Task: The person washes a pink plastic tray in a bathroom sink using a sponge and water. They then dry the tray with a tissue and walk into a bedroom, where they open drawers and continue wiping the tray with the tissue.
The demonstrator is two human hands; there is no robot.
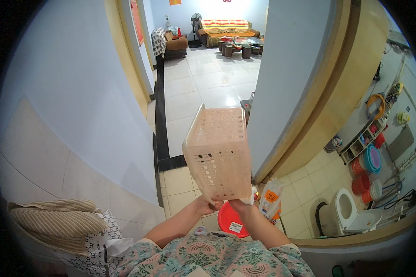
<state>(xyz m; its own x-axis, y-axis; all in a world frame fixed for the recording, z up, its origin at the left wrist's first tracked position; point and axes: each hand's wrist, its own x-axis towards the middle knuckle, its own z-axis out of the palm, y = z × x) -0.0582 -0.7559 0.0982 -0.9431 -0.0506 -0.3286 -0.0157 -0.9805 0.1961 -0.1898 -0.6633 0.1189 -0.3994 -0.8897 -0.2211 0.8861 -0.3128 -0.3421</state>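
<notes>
A pale pink perforated plastic basket (222, 169) is held up before me, tipped on its side, with its rim towards the left. My left hand (209, 205) grips its near lower edge by the rim. At the near right corner, my right hand (241, 205) supports it from below. A bit of white cloth or tissue (253, 196) shows beside the right hand. Beneath my forearms is a red plastic basin or lid (225, 218) with a white label. The basket's inside is hidden from me.
An orange-printed clear plastic bag (271, 199) stands right of my right hand, by the door frame (291, 145). Beyond it are a toilet (346, 211) and several buckets (360, 183). A ribbed beige towel (55, 220) lies at the left. Ahead, a tiled floor (201, 76) leads to a sofa (225, 29).
</notes>
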